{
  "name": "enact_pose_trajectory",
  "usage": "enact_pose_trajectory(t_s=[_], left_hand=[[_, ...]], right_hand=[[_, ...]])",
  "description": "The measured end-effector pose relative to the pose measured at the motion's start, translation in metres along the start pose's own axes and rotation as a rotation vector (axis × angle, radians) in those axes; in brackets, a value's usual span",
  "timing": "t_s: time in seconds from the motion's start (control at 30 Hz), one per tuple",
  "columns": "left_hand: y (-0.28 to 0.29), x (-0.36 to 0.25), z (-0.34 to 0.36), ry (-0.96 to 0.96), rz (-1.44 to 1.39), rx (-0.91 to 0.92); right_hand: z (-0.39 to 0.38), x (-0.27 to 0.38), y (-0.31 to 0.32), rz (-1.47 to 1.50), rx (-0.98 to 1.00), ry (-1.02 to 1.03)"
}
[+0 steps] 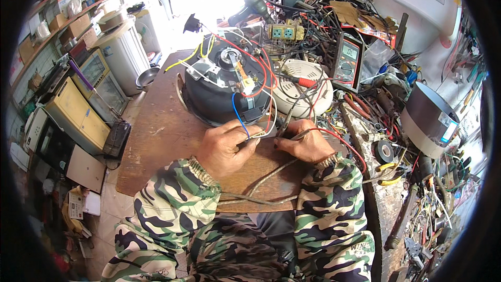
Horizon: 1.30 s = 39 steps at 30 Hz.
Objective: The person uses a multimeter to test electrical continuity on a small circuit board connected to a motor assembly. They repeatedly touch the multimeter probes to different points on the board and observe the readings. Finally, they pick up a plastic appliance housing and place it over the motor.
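Note:
An upturned black round appliance body (209,96), like a rice cooker, shows its wired underside on the brown wooden table (156,141). Near its front edge, my left hand (227,149) pinches thin blue and white wires (259,136) between thumb and fingers. Close beside it, my right hand (307,142) is closed around something slim and dark, which the fingers mostly hide. From that hand a red lead (342,138) curves off to the right. A grey-brown cord (271,177) lies across the table below both hands.
Behind my right hand is a beige plastic part (302,99) with a red test probe (306,82) on it. A multimeter (347,62) leans beyond. Tangled cables and tools crowd the right, with black tape (383,152) and a metal cylinder (429,117). Shelves (68,26) line the left.

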<state>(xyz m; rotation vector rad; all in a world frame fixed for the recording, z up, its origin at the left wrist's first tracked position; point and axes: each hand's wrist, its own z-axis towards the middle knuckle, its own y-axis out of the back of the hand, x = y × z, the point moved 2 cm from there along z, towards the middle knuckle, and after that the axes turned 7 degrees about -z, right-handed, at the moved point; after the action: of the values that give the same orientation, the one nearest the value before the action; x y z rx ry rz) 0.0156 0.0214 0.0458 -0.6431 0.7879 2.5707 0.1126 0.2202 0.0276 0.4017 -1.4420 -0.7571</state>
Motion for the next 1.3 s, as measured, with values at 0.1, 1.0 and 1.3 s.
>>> enact_pose_trajectory(t_s=[0.1, 1.0, 1.3], left_hand=[[-0.001, 0.0, 0.0, -0.009, 0.012, -0.001], [-0.011, 0.008, -0.007, -0.021, 0.136, 0.031], [-0.014, -0.005, -0.002, 0.023, 0.161, 0.005]], right_hand=[[0.001, -0.005, 0.0, -0.023, 0.005, -0.011], [-0.005, -0.005, 0.007, -0.151, -0.061, 0.049], [-0.001, -0.006, 0.014, 0.007, 0.0, -0.02]])
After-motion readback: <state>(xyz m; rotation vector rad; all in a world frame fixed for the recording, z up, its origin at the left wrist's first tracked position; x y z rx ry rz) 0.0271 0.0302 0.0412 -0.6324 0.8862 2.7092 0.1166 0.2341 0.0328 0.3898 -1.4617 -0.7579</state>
